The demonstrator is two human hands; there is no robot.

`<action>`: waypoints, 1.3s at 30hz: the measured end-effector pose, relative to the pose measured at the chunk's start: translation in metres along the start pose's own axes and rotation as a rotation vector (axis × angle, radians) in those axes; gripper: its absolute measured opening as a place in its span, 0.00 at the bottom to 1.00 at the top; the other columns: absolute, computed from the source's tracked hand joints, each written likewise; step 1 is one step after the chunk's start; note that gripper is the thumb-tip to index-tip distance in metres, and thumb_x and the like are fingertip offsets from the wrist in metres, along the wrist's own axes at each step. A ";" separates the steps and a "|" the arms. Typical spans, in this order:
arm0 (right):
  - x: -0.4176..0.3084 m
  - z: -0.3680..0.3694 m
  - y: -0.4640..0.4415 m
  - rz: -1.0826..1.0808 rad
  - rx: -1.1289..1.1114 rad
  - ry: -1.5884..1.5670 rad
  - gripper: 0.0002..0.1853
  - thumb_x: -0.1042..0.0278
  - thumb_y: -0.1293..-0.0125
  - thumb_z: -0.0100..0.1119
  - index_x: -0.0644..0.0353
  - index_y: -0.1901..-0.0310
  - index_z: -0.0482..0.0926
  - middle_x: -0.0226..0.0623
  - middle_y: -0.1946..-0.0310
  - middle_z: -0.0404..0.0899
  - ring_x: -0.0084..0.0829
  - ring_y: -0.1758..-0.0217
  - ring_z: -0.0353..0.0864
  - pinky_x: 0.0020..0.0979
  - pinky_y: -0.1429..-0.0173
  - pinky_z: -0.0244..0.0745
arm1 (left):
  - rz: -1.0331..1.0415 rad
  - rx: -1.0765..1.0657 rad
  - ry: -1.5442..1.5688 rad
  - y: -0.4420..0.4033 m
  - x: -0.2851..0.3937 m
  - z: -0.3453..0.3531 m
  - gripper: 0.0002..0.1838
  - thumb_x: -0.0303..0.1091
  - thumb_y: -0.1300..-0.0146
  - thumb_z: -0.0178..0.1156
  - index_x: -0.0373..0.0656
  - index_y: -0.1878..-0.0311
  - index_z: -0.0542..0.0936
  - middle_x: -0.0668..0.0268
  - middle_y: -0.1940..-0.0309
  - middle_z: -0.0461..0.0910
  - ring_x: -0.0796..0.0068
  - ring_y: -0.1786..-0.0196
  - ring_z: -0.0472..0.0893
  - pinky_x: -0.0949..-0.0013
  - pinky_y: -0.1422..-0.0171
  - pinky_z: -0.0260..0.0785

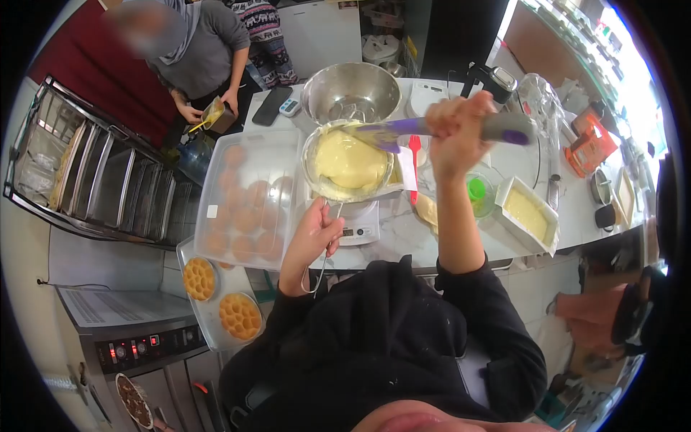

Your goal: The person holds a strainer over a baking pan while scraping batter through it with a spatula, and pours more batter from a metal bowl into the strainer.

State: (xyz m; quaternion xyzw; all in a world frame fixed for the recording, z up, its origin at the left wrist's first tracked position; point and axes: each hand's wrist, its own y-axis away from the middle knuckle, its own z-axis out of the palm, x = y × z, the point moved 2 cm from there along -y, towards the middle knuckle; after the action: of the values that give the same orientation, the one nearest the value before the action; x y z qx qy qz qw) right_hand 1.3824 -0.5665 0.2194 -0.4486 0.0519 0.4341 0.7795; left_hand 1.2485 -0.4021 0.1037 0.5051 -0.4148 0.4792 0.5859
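Note:
My left hand (pixel 314 237) is closed around the long wire handle of a round sieve-like pan (pixel 309 173), whose mesh or wall I cannot make out. Thick pale yellow batter (pixel 350 160) fills it. My right hand (pixel 461 133), raised on the right, grips a spatula (pixel 507 128) with a grey and purple handle. The purple blade reaches left and its tip touches the batter near the rim. Under the pan, partly hidden, is a paper-lined loaf tin (pixel 407 171). A white kitchen scale (pixel 360 229) shows beneath them.
Behind the pan stands a large steel bowl (pixel 350 92). Right of my arm are a red spatula (pixel 414 167) and a lined loaf tin of batter (pixel 529 211). A lidded plastic box (pixel 248 198) lies left. Another person (pixel 205 54) holds a container across the table.

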 end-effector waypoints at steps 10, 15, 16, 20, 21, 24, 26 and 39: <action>0.004 -0.007 -0.023 0.102 -0.264 -0.180 0.22 0.53 0.34 0.36 0.54 0.83 0.53 0.24 0.92 0.47 0.19 0.90 0.44 0.24 0.82 0.44 | 0.059 -0.015 0.049 -0.004 0.006 -0.001 0.13 0.26 0.43 0.49 0.36 0.58 0.58 0.71 0.88 0.61 0.84 0.91 0.63 0.82 0.88 0.53; 0.037 -0.023 -0.017 0.260 -0.304 -0.377 0.21 0.53 0.33 0.34 0.53 0.83 0.55 0.23 0.93 0.46 0.19 0.90 0.44 0.24 0.83 0.44 | 0.062 0.001 0.028 -0.009 -0.002 -0.005 0.10 0.26 0.43 0.48 0.38 0.62 0.58 0.70 0.88 0.62 0.84 0.91 0.63 0.81 0.88 0.53; 0.037 -0.023 -0.018 0.279 -0.397 -0.422 0.21 0.54 0.33 0.34 0.53 0.83 0.55 0.23 0.93 0.47 0.18 0.91 0.44 0.23 0.84 0.44 | 0.071 -0.013 0.041 -0.011 -0.005 -0.007 0.10 0.26 0.43 0.48 0.38 0.63 0.57 0.70 0.88 0.62 0.84 0.91 0.63 0.81 0.88 0.53; 0.012 -0.012 -0.029 0.215 -0.576 -0.419 0.20 0.55 0.34 0.36 0.54 0.82 0.55 0.23 0.94 0.48 0.18 0.92 0.46 0.24 0.86 0.46 | 0.065 -0.017 0.069 -0.010 -0.011 -0.013 0.11 0.25 0.44 0.49 0.38 0.63 0.57 0.69 0.87 0.63 0.83 0.91 0.63 0.79 0.88 0.53; 0.004 -0.005 -0.031 0.140 -0.589 -0.397 0.20 0.55 0.34 0.36 0.54 0.82 0.55 0.23 0.94 0.49 0.18 0.93 0.46 0.24 0.87 0.46 | 0.055 -0.012 0.068 -0.009 -0.011 -0.011 0.11 0.25 0.44 0.49 0.37 0.61 0.58 0.69 0.87 0.63 0.83 0.91 0.63 0.79 0.88 0.53; 0.014 0.006 -0.020 -0.009 -0.600 -0.256 0.20 0.56 0.34 0.36 0.54 0.82 0.55 0.25 0.93 0.50 0.17 0.90 0.48 0.19 0.86 0.46 | 0.080 0.002 0.037 -0.007 -0.002 -0.007 0.14 0.25 0.44 0.48 0.34 0.57 0.57 0.69 0.87 0.63 0.82 0.91 0.63 0.78 0.88 0.54; 0.029 0.001 -0.008 -0.039 -0.527 -0.124 0.19 0.57 0.34 0.37 0.54 0.82 0.54 0.26 0.92 0.51 0.17 0.89 0.49 0.21 0.84 0.47 | 0.078 0.019 0.049 -0.009 -0.007 -0.010 0.17 0.25 0.45 0.48 0.32 0.53 0.57 0.68 0.86 0.64 0.81 0.90 0.64 0.78 0.88 0.54; -0.032 0.028 0.035 -0.074 -0.223 -0.025 0.18 0.68 0.35 0.35 0.51 0.84 0.49 0.24 0.90 0.45 0.18 0.86 0.43 0.23 0.80 0.44 | 0.111 0.173 0.006 -0.016 -0.014 -0.010 0.12 0.27 0.47 0.50 0.35 0.64 0.58 0.65 0.87 0.67 0.79 0.88 0.69 0.75 0.87 0.59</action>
State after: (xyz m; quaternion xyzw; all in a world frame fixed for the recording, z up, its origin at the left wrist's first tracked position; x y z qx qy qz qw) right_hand 1.3286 -0.5584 0.2284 -0.5286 -0.0232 0.4137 0.7409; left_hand 1.2615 -0.3949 0.0852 0.5284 -0.3974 0.5466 0.5139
